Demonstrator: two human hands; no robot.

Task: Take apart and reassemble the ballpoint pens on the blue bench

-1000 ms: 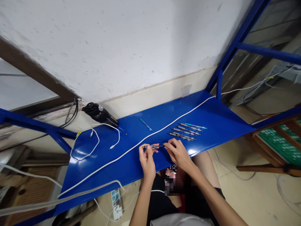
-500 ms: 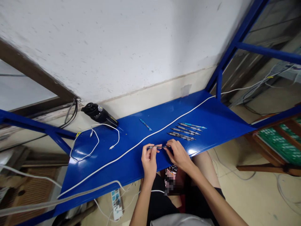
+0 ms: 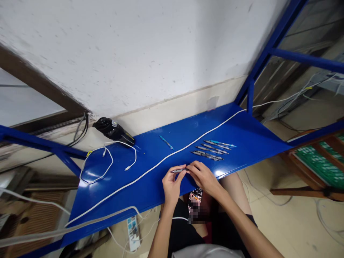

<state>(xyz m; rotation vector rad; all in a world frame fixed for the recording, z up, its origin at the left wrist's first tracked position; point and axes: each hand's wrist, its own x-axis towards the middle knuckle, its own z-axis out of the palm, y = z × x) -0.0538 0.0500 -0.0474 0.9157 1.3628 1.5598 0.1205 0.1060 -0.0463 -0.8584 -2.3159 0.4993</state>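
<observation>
Between thumb and fingers, my left hand [image 3: 172, 182] holds a dark grey pen [image 3: 177, 171] above the front part of the blue table. My right hand [image 3: 201, 175] pinches at the pen's right end, and its fingertips meet those of the left hand. Exactly what the right fingers grip there is hidden. Just behind the right hand lie several grey pens [image 3: 212, 150] side by side, with a blue pen [image 3: 220, 144] at the far side of the group. Another blue pen [image 3: 166, 142] rests apart, farther back and to the left.
A white cable [image 3: 158, 163] crosses the blue table [image 3: 150, 186] diagonally. At the back left, a black bottle [image 3: 115, 132] leans by the wall beside a looped white charging cable [image 3: 110, 168]. Below stands a power strip [image 3: 133, 233]; at right, a wooden chair [image 3: 301, 190].
My hands have come closer together, the right one moving slightly left to the pen's end. Less of the pen's right part shows between them. The pens on the table lie as before.
</observation>
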